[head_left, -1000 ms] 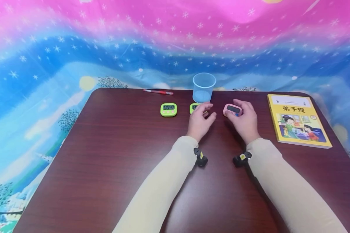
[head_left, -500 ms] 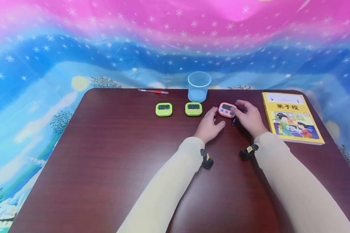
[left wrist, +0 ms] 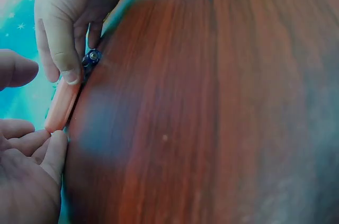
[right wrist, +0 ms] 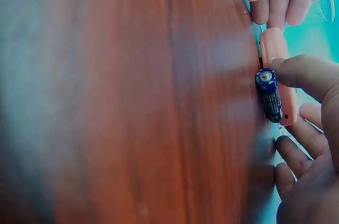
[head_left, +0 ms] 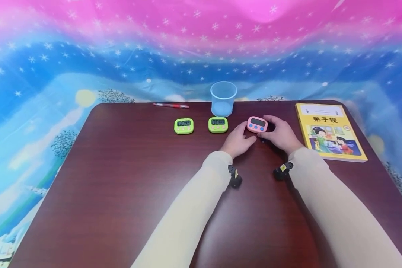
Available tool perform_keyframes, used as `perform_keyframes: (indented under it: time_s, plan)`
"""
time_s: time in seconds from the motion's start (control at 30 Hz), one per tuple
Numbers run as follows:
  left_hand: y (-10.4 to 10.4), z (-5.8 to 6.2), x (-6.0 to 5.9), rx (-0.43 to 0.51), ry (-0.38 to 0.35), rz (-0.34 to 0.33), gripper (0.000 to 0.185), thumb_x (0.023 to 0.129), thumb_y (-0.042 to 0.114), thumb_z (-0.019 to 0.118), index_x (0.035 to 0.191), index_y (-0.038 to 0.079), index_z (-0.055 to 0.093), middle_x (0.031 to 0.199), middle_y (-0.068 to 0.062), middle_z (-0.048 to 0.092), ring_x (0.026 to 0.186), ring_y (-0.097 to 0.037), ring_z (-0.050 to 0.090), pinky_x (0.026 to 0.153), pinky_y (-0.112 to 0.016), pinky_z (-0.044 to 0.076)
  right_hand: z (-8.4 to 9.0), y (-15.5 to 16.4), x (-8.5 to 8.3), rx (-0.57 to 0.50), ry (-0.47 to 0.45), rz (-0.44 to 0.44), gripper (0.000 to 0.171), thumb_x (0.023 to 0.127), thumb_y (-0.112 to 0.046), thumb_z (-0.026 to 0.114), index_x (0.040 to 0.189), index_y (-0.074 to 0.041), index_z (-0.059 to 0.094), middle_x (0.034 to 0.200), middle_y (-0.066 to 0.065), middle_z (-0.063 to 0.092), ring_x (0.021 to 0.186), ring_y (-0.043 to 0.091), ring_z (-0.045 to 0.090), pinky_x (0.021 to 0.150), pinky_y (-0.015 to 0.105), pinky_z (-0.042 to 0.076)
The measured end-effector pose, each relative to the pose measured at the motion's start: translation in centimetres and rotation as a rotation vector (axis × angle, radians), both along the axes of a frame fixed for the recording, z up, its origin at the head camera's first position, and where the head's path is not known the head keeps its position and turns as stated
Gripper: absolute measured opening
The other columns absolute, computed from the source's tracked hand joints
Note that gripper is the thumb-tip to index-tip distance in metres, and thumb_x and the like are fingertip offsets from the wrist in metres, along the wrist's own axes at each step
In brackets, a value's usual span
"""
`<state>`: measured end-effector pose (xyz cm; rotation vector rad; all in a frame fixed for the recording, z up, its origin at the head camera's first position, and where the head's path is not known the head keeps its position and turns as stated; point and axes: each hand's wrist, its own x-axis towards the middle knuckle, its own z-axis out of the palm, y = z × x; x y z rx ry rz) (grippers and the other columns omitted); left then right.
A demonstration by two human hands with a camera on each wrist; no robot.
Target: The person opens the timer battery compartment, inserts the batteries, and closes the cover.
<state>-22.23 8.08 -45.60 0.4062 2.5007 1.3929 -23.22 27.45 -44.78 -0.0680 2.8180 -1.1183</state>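
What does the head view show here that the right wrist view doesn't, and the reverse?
Only the head view shows the two green timers, the clear cup, the red pen and the yellow book. Only the right wrist view shows clearly a blue battery lying against the timer's edge, by the right thumb. Both show the pink timer between the left hand and right hand on the brown table.

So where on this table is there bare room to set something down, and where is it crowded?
The near half of the table is bare, left of the sleeves. Also bare: the strip between pink timer and yellow book. It is crowded along the far edge: pen, cup, two green timers, both hands at the pink timer.
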Motion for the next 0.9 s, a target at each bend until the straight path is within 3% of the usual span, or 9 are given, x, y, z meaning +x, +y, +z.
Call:
perform_keyframes:
  time_s: [0.2, 0.4, 0.63, 0.9]
  plan:
    - [-0.4, 0.4, 0.5, 0.107, -0.034, 0.016, 0.066, 0.099, 0.02, 0.064, 0.157, 0.012, 0.033, 0.156, -0.003, 0.042, 0.137, -0.015, 0.047, 0.107, -0.024, 0.045, 0.2, -0.2, -0.1, -0.044, 0.045, 0.001, 0.073, 0.09, -0.016, 0.076, 0.152, -0.004, 0.04, 0.151, 0.021, 0.045, 0.138, 0.038, 0.041, 0.115, 0.054, 0.034]
    - [-1.3, 0.8, 1.1, 0.201, -0.023, 0.018, 0.065, 0.099, 0.014, 0.063, 0.156, 0.007, 0.033, 0.154, -0.008, 0.043, 0.138, -0.018, 0.046, 0.106, -0.024, 0.046, 0.7, -0.7, 0.5, -0.093, 0.066, 0.0, 0.074, 0.089, -0.017, 0.077, 0.152, -0.006, 0.041, 0.15, 0.02, 0.046, 0.134, 0.038, 0.046, 0.112, 0.054, 0.037]
    - [-2.9, 1.1, 2.0, 0.346, -0.009, 0.051, 0.066, 0.096, 0.005, 0.065, 0.154, 0.003, 0.034, 0.154, -0.009, 0.042, 0.132, -0.02, 0.053, 0.104, -0.026, 0.048, 1.1, -1.9, 2.1, -0.133, 0.091, -0.012, 0.074, 0.087, -0.02, 0.08, 0.151, -0.01, 0.045, 0.148, 0.015, 0.05, 0.132, 0.035, 0.048, 0.111, 0.054, 0.039]
    - [-5.6, 0.8, 2.9, 0.385, -0.045, 0.029, 0.079, 0.091, 0.006, 0.073, 0.157, 0.006, 0.03, 0.153, -0.01, 0.044, 0.124, -0.021, 0.059, 0.096, -0.023, 0.053, 1.4, -4.5, 4.6, -0.204, 0.133, 0.046, 0.072, 0.085, -0.022, 0.083, 0.148, -0.012, 0.049, 0.145, 0.011, 0.054, 0.128, 0.031, 0.051, 0.11, 0.053, 0.04]
